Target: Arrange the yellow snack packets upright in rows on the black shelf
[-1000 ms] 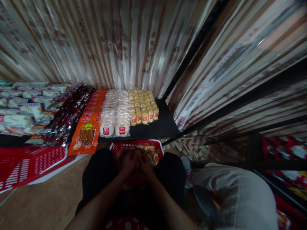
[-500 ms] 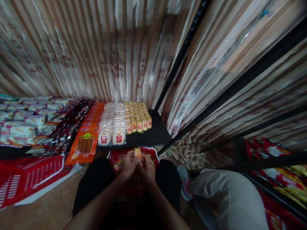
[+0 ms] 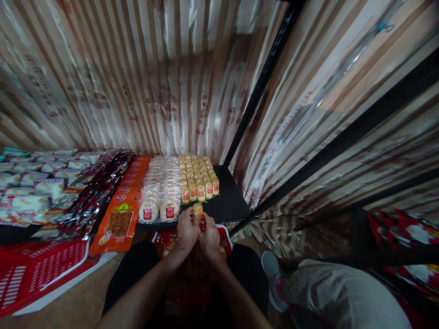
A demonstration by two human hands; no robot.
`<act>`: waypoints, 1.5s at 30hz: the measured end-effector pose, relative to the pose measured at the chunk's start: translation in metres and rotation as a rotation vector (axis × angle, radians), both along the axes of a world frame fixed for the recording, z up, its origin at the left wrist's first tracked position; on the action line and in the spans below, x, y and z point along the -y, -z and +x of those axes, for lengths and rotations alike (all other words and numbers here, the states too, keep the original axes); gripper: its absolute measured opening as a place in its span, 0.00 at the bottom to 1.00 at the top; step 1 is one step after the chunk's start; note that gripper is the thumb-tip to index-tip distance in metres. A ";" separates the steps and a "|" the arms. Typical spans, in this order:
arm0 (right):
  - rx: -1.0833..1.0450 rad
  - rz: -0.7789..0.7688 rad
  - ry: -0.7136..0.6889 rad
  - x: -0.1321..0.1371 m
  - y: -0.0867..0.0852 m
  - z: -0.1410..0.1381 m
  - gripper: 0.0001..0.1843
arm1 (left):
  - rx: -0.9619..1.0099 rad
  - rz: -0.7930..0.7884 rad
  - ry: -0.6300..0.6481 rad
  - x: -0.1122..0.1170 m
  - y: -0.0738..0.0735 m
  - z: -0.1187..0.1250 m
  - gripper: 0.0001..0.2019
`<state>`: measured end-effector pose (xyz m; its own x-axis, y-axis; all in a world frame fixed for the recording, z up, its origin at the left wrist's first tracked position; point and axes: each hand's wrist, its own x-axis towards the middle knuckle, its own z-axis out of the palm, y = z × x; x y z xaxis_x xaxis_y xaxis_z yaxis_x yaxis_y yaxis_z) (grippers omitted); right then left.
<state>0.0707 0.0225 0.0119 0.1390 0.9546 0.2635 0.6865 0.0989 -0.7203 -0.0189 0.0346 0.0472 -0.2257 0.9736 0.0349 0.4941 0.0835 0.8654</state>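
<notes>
Both forearms run forward from the bottom edge and meet in the middle, wrists close together. The left hand (image 3: 187, 230) and the right hand (image 3: 210, 237) are pressed side by side with knuckles up and fingers curled inward. Their fingertips close together on a small yellow packet with a red label (image 3: 198, 210), so each hand has a narrow pinch on it. The packet is held in the air at the front edge of the black shelf board (image 3: 230, 205), just in front of the rows of matching yellow packets (image 3: 199, 180) standing there. It is above the far rim of the red plastic basket (image 3: 161, 238) between the person's knees.

Half a second ago the hands were lower, over the basket, with the packet near its rim. A second ago they were down inside the basket. Now they are raised and pushed forward to the shelf edge.

The packet stands roughly upright. Its long axis runs from the fingertips up and away towards the shelf, with the yellow end on top and the red label low by the fingers. Finer detail is too blurred to tell.

Left of the yellow rows lie clear packs of round white buns (image 3: 161, 201) and flat orange packets (image 3: 118, 219). At the lower right is another person's leg in light trousers (image 3: 343, 294).
</notes>
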 end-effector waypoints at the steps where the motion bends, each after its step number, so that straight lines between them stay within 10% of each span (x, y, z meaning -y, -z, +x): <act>1: -0.021 -0.003 0.004 -0.006 0.000 -0.001 0.23 | -0.016 0.018 -0.017 -0.004 0.000 0.001 0.14; 14: -0.171 -0.015 0.040 -0.054 0.015 -0.006 0.21 | -0.054 0.095 0.000 -0.019 0.014 0.010 0.18; 45: -0.119 -0.046 0.051 -0.066 0.010 -0.012 0.16 | -0.248 0.079 0.069 -0.031 0.022 0.007 0.21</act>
<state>0.0590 0.0886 0.0017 0.2150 0.9563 0.1984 0.5995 0.0311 -0.7998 -0.0116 0.0658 0.0256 -0.1340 0.9785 0.1570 0.6939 -0.0205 0.7198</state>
